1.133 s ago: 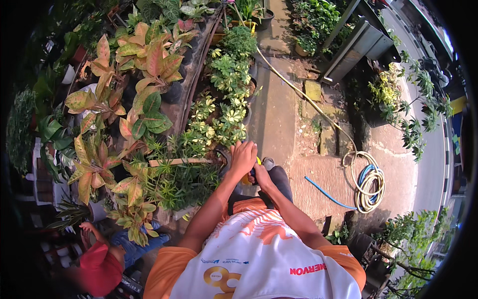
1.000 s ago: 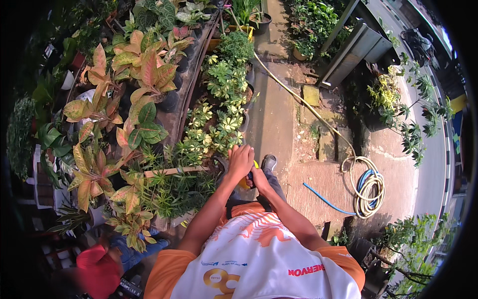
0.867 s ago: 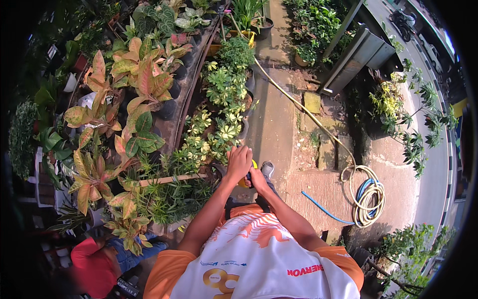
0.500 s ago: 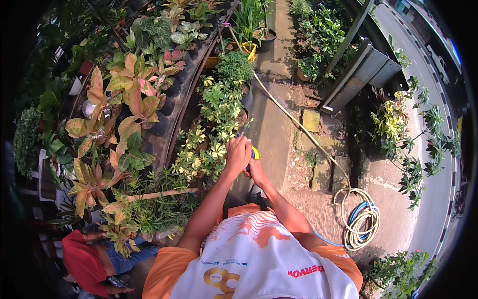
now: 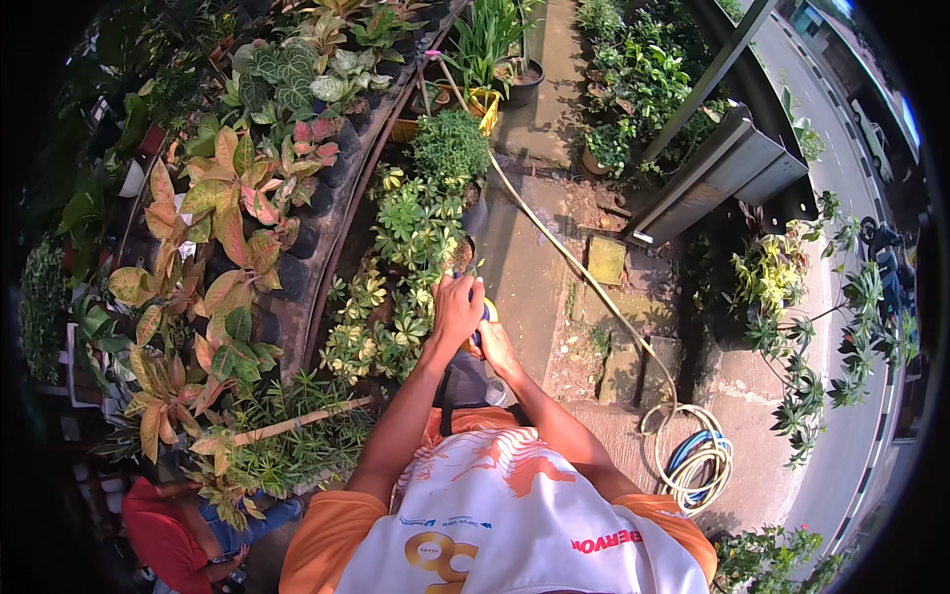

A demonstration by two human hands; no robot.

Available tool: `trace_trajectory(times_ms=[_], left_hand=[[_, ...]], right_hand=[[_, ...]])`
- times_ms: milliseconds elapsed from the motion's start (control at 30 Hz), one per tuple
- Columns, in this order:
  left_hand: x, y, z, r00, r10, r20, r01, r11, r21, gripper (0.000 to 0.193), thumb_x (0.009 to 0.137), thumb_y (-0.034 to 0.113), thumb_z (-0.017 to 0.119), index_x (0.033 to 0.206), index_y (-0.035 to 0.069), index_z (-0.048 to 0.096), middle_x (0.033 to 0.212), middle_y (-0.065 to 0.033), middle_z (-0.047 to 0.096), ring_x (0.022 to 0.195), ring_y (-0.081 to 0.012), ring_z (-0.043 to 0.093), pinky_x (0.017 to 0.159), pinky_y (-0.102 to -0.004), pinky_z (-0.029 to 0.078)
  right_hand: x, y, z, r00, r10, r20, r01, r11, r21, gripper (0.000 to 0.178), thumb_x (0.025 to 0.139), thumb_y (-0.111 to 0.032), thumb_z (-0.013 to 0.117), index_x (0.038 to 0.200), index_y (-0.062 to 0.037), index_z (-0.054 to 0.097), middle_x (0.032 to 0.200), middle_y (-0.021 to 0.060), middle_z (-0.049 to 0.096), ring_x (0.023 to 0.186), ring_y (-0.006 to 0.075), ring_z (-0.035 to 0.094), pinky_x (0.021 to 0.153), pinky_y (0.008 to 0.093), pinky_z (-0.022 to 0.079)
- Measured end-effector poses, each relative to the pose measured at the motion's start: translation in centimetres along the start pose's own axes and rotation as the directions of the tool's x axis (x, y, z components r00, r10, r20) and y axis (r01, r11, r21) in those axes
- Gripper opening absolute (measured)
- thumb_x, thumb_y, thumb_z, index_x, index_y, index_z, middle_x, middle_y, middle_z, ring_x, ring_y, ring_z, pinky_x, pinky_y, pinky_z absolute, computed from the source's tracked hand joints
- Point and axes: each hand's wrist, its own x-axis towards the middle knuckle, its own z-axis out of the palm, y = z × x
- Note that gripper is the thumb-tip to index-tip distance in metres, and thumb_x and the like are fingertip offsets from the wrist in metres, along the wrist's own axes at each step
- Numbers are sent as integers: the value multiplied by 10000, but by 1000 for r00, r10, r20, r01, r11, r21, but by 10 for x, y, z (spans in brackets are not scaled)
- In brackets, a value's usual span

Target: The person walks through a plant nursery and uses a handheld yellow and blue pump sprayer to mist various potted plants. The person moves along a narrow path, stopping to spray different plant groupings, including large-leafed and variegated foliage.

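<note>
My left hand [image 5: 458, 309] and my right hand [image 5: 497, 348] are close together in front of my waist, at the edge of a row of variegated leafy plants [image 5: 396, 312]. Between them shows a small blue and yellow hand tool [image 5: 489, 310]. The right fingers are wrapped round it, mostly out of sight. My left hand is closed at its front end, knuckles up; whether it grips the tool or a stem there is hidden. A plant pot with brown soil [image 5: 461, 255] lies just beyond the left hand.
A pale hose [image 5: 579, 272] runs along the concrete path to a coil of pale and blue hose [image 5: 696, 460] at right. Pink-green potted plants [image 5: 228, 218] line the left. A person in red [image 5: 163, 530] sits low at lower left. A metal post [image 5: 708, 178] stands near the road.
The view has shifted, so most plants and the hose appear farther left. My hands have moved slightly left but remain together on the tool. A motorbike now shows on the road at right.
</note>
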Motion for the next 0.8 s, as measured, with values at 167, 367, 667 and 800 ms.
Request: trace_trajectory(times_ms=[167,367,667,800], left_hand=[[96,-4,-18,991,81,-105,-79,997,18,244,901,173,514,703,36,552,708,-130,597,756,-333,494,722,-451,337],[201,7,-82,993,48,-112,-37,994,101,292,949,197,475,700,57,537,722,-107,580,743,-307,459,713,-466,306],[259,-53,8,1000,7,-18,-6,996,86,269,964,193,431,823,21,583,840,-152,603,803,-349,490,768,-471,364],[305,-65,42,999,18,48,-21,999,46,287,962,208,444,794,23,587,821,-137,611,827,-341,506,781,-464,360]], right_hand=[[75,-30,-15,998,62,33,-61,997,-43,442,945,-338,407,625,-51,510,511,31,475,440,126,422,446,286,339],[153,-83,-15,984,146,-100,-162,971,-174,436,914,-336,431,580,-58,473,489,37,448,416,141,395,435,297,306],[238,-152,-21,992,97,-78,-110,975,-192,432,894,-358,422,622,-40,532,521,30,486,453,139,456,454,318,356],[287,-144,-51,980,168,-107,-173,984,-46,422,902,-352,416,632,-45,522,527,31,489,448,136,449,437,307,340]])
